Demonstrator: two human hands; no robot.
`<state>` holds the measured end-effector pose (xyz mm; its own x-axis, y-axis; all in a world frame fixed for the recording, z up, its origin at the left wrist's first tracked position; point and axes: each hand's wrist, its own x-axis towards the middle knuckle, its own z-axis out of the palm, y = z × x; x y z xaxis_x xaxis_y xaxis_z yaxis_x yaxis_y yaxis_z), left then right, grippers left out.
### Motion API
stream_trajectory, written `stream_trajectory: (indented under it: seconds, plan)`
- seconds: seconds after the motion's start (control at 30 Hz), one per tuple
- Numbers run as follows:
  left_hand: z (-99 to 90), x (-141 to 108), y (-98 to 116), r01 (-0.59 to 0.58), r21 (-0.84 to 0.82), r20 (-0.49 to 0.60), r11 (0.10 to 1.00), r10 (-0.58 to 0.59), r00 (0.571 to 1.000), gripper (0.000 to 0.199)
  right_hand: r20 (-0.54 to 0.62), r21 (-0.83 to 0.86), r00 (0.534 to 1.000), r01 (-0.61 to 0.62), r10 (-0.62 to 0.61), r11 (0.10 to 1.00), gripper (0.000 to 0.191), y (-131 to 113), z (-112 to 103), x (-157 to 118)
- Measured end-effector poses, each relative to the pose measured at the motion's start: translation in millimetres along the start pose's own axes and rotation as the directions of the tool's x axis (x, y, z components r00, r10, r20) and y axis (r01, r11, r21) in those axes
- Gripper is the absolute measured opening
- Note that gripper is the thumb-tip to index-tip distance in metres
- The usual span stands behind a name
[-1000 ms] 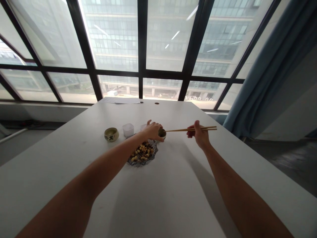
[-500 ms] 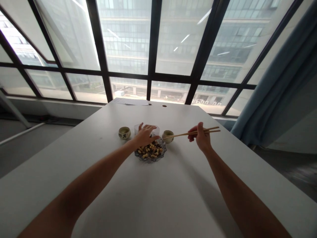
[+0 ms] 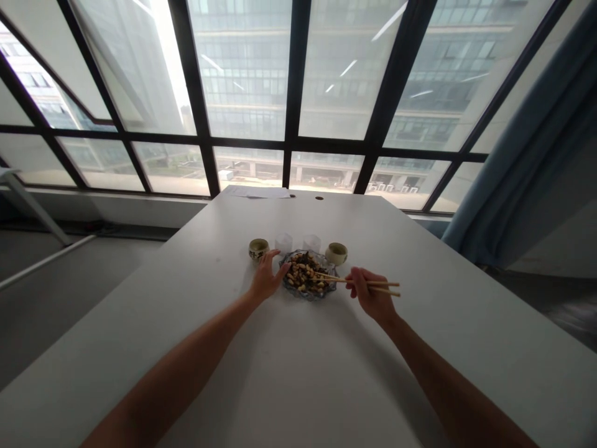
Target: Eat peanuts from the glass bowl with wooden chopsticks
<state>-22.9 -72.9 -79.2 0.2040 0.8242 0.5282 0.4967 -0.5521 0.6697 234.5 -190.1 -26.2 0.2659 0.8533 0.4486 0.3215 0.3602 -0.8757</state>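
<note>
A scalloped clear glass dish holds peanuts mixed with dark pieces. My left hand is at the dish's left edge, thumb and fingers apart; whether it touches the rim I cannot tell. To the right of the dish, my right hand grips a pair of wooden chopsticks, their tips among the peanuts. Behind my left fingers stands a small pottery cup with dark characters. A similar cup sits behind the dish on the right. Between them are two clear, faceted containers.
Everything stands on a long white table. Papers lie at its far end, by two dark round holes. Large black-framed windows rise beyond, with a blue curtain on the right.
My left hand has moved from over the back of the dish to its left side. The chopstick tips have gone from the right cup into the peanuts. The view has shifted slightly.
</note>
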Motion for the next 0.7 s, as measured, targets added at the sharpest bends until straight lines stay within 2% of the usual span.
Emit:
stream_trajectory:
  seconds: [0.17,0.27,0.37,0.53,0.7]
  plan:
    - [4.2,-9,-6,0.068,-0.153,0.072,0.986,-0.058,0.996,0.052,-0.09,-0.009,0.996,0.018,-0.018,1.0,0.053,22,4,-31]
    - [1.5,-19,-6,0.143,-0.23,0.097,0.963,-0.123,0.988,0.052,-0.177,-0.024,0.984,0.001,-0.005,1.0,0.052,26,7,-39]
    - [-0.9,-29,-4,0.214,-0.263,0.115,0.941,-0.19,0.975,0.051,-0.201,-0.033,0.98,-0.015,0.008,0.999,0.05,28,6,-46]
    - [-1.3,-22,-5,0.223,-0.266,0.133,0.938,-0.193,0.972,0.052,-0.242,-0.027,0.97,0.009,-0.015,1.0,0.051,23,2,-43]
    - [0.0,-11,-9,0.241,-0.263,0.134,0.934,-0.212,0.968,0.049,-0.215,0.012,0.977,0.004,-0.002,1.0,0.056,12,6,-34]
